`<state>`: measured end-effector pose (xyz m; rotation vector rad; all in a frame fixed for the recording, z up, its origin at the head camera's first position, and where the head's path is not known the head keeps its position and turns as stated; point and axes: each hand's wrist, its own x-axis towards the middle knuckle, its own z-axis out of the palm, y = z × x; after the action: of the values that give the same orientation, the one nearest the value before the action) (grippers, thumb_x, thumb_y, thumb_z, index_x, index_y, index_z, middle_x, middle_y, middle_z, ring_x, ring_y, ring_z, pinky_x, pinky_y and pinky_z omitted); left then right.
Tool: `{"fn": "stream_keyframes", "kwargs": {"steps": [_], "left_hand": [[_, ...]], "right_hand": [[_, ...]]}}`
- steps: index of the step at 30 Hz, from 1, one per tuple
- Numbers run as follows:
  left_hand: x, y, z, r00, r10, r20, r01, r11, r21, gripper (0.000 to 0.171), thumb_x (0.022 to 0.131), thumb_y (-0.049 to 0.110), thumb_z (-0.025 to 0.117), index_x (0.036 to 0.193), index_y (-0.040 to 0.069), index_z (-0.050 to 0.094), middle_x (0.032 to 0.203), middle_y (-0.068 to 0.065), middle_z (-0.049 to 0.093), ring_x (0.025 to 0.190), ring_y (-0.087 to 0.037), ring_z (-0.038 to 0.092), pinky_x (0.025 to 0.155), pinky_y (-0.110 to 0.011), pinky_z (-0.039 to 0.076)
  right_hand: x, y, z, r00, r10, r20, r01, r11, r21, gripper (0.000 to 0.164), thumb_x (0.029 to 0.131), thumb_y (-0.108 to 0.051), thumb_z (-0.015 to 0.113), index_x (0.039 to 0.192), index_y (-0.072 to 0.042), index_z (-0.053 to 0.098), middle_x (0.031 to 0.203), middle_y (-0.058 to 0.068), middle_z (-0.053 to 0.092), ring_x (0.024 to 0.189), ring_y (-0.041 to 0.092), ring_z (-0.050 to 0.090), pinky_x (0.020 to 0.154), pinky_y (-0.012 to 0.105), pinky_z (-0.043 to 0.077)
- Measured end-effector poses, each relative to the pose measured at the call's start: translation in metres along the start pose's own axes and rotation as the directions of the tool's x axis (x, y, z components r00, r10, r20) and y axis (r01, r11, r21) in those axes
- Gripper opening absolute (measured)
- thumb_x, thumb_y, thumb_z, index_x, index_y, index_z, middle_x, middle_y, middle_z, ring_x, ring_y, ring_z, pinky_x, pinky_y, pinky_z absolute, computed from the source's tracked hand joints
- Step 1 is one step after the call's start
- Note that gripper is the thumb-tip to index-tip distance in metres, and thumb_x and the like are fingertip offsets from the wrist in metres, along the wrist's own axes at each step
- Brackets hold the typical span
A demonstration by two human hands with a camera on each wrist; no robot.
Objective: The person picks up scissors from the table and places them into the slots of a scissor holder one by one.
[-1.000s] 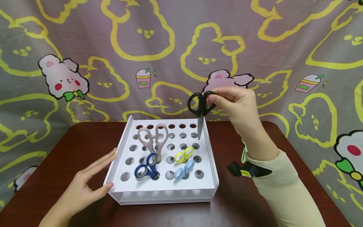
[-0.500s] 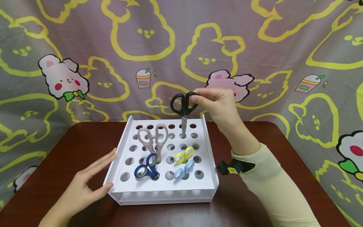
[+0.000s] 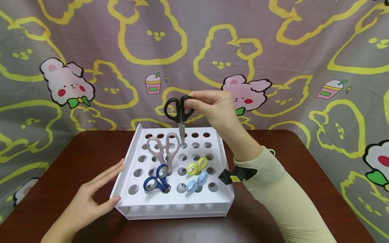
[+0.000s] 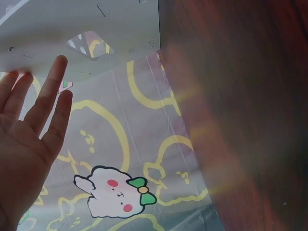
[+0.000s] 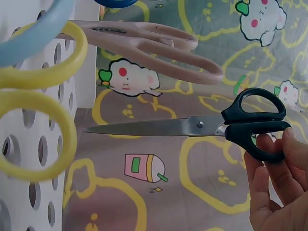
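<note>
My right hand (image 3: 214,106) pinches one handle loop of black-handled scissors (image 3: 179,111), their closed blades pointing down over the back part of a white holed rack (image 3: 189,199). In the right wrist view the blade tip of these scissors (image 5: 192,126) is a short way off the rack's holed top. My left hand (image 3: 91,199), fingers straight, rests its fingertips on the rack's left side. Standing in the rack are pinkish-beige scissors (image 3: 170,157), dark blue scissors (image 3: 158,179), small yellow scissors (image 3: 197,166) and light blue scissors (image 3: 197,182).
The rack stands on a dark reddish-brown table (image 3: 267,152), with raised walls along its left and right sides. Right behind the table hangs a grey curtain (image 3: 182,40) with yellow cartoon outlines. Beige handles rise close to the left of the black scissors.
The right hand has carried the black scissors leftward over the rack, from near its right wall to beside the beige scissors. The left hand stays in place.
</note>
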<state>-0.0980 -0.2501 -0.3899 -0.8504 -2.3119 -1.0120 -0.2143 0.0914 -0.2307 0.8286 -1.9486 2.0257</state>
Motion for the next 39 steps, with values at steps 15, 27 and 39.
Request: {"fn": "stream_keyframes", "kwargs": {"steps": [15, 27, 39], "left_hand": [[-0.001, -0.001, 0.001, 1.0, 0.017, -0.005, -0.018, 1.0, -0.009, 0.082, 0.057, -0.006, 0.085, 0.134, -0.003, 0.058, 0.147, -0.014, 0.054, 0.14, -0.007, 0.046, 0.111, -0.01, 0.032], [0.0, -0.001, 0.001, 1.0, 0.026, -0.005, -0.026, 1.0, -0.017, 0.081, 0.057, -0.006, 0.084, 0.134, -0.004, 0.059, 0.147, -0.015, 0.054, 0.14, -0.007, 0.046, 0.111, -0.011, 0.032], [0.001, -0.002, 0.001, 0.999, 0.032, -0.009, -0.032, 0.999, -0.02, 0.081, 0.056, -0.007, 0.084, 0.133, -0.005, 0.059, 0.146, -0.015, 0.054, 0.14, -0.008, 0.047, 0.111, -0.011, 0.033]], "right_hand": [[0.008, 0.009, 0.02, 0.996, 0.071, 0.053, -0.066, 0.994, -0.09, 0.013, 0.085, 0.0, 0.074, 0.095, 0.009, 0.074, 0.076, 0.004, 0.074, 0.073, 0.02, 0.071, 0.072, 0.026, 0.059], [0.009, 0.019, 0.028, 0.989, 0.147, 0.022, -0.14, 0.971, -0.194, 0.013, 0.085, -0.006, 0.076, 0.095, 0.004, 0.076, 0.085, 0.015, 0.076, 0.074, 0.014, 0.071, 0.073, 0.03, 0.061], [0.006, 0.032, 0.042, 0.973, 0.226, 0.035, -0.22, 0.966, -0.134, 0.014, 0.084, -0.002, 0.076, 0.096, 0.007, 0.075, 0.089, 0.022, 0.075, 0.075, 0.016, 0.072, 0.075, 0.031, 0.061]]}}
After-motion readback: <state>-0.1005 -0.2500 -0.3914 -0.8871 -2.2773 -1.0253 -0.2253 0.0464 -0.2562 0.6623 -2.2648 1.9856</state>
